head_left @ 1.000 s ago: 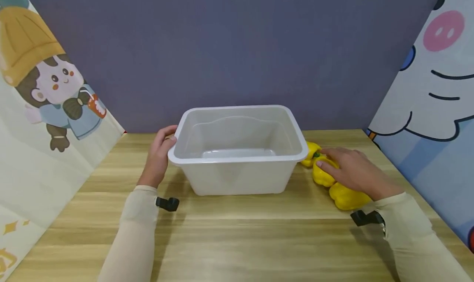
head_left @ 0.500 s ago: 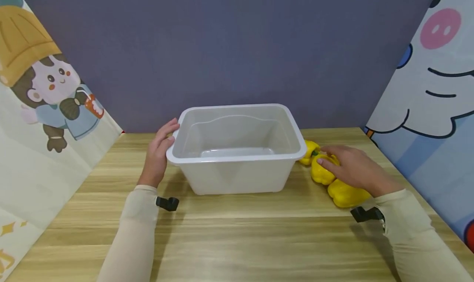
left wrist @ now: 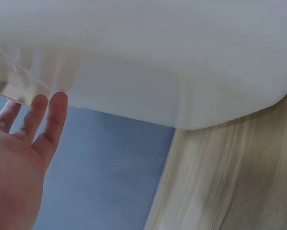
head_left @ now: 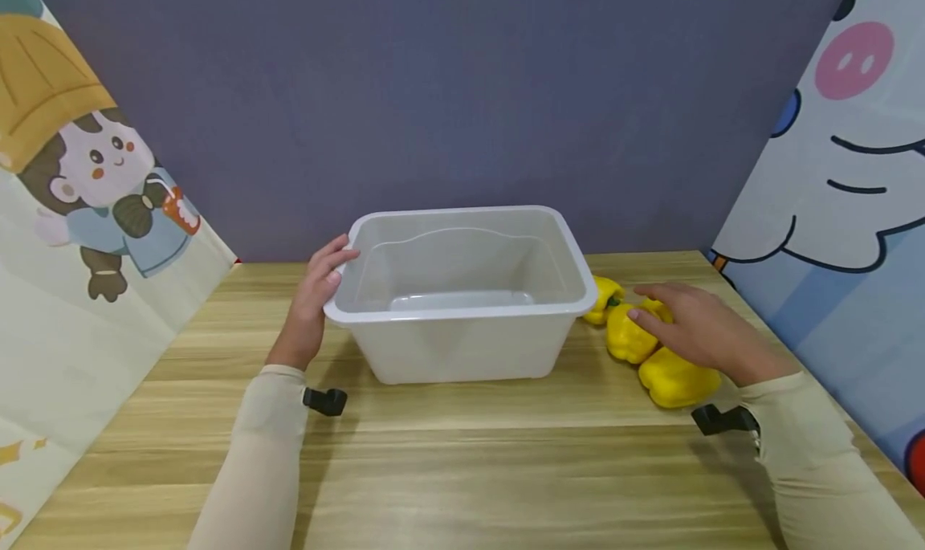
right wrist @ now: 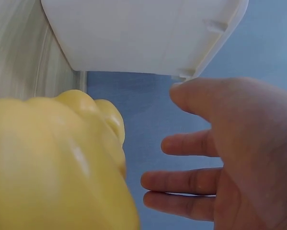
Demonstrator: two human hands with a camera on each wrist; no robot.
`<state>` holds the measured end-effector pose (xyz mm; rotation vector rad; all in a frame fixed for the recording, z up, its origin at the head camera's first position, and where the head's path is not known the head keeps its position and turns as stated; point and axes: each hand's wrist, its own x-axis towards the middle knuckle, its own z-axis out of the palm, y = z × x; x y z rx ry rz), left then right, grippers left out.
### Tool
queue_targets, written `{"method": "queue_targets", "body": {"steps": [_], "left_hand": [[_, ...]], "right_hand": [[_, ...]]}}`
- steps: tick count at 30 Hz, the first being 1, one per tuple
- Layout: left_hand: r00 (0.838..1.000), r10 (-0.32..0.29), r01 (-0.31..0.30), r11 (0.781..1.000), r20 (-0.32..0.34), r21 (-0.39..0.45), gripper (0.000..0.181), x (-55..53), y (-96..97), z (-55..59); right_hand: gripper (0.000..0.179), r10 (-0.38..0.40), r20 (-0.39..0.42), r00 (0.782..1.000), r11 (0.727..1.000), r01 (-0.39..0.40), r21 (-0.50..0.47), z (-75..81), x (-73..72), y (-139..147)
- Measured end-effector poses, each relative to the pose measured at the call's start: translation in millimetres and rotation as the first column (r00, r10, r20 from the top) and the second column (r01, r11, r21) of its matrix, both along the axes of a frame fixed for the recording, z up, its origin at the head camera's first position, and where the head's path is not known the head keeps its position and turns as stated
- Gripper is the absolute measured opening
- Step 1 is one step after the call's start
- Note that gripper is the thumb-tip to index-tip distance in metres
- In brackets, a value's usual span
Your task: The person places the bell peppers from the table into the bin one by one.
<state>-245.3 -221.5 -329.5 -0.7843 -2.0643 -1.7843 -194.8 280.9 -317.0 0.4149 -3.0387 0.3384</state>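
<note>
A white plastic bin (head_left: 462,349) stands on the table with nothing inside. At its left rim is my left hand (head_left: 309,305), with extended fingertips on the rim; in the left wrist view the fingers (left wrist: 54,117) reach up to the bin's edge. My right hand (head_left: 697,329) hovers over several yellow bell peppers to the right of the bin, its fingers spread and relaxed with nothing between them. One bell pepper (head_left: 630,335) lies by the thumb, another (head_left: 679,378) below the palm, and a third (head_left: 604,299) beside the bin wall. The hand partly covers the peppers behind it.
The wooden tabletop (head_left: 462,470) ends at a dark grey back panel (head_left: 462,92). Cartoon-printed panels flank it, a left one (head_left: 43,333) and a right one (head_left: 867,309). Small black wrist mounts sit on both sleeves.
My right hand has eased slightly up and right off the peppers, uncovering more of them. The left fingers have shifted further over the bin's rim. Bin and peppers stay in place.
</note>
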Motion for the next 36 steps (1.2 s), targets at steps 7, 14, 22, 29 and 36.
{"method": "queue_targets", "body": {"steps": [7,14,22,29,36], "left_hand": [[1.0,0.008,-0.008,1.0,0.001,0.007,0.039,-0.7,0.5,-1.4],[1.0,-0.014,0.014,0.999,0.009,0.034,0.04,2.2,0.9,-2.2],[1.0,-0.018,0.018,1.0,0.018,0.011,0.042,15.7,8.8,11.2],[1.0,-0.011,0.011,1.0,0.018,-0.003,0.042,21.3,8.6,13.4],[1.0,-0.009,0.009,1.0,-0.002,0.003,0.04,20.3,8.9,13.4]], "right_hand": [[0.066,-0.006,0.009,1.0,1.0,0.006,0.008,-0.3,1.8,2.9],[0.066,0.011,0.018,1.0,1.0,-0.011,0.024,1.2,6.6,6.8],[0.071,0.013,0.015,1.0,1.0,-0.014,0.022,2.3,10.8,12.5],[0.071,0.013,0.019,1.0,0.999,-0.013,0.039,2.2,16.9,17.7],[0.071,0.001,0.085,0.996,0.998,-0.006,0.055,1.7,19.3,25.1]]}}
